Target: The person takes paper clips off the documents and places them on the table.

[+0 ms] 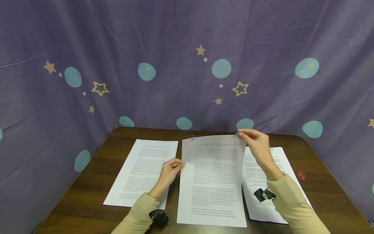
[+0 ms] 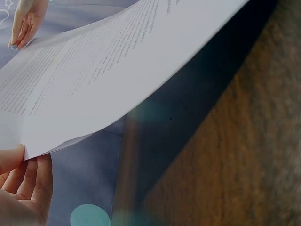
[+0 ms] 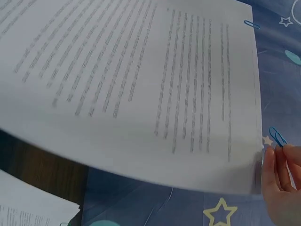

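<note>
Brown table (image 1: 87, 195), likely wood; purple curtain (image 1: 175, 32). Left fingers (image 2: 43, 176) pinch paper (image 1: 213, 182); right fingers (image 3: 270, 172), clip (image 3: 277, 136).

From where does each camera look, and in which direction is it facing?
Head: on the head, facing forward and down at the table and curtain; left hand, right hand and both sleeves show.
Left wrist: at that wrist, looking across the held-up paper; both hands show.
Right wrist: at that wrist, facing that paper's print; only the right hand shows.
Head and right wrist share two blue clips.
</note>
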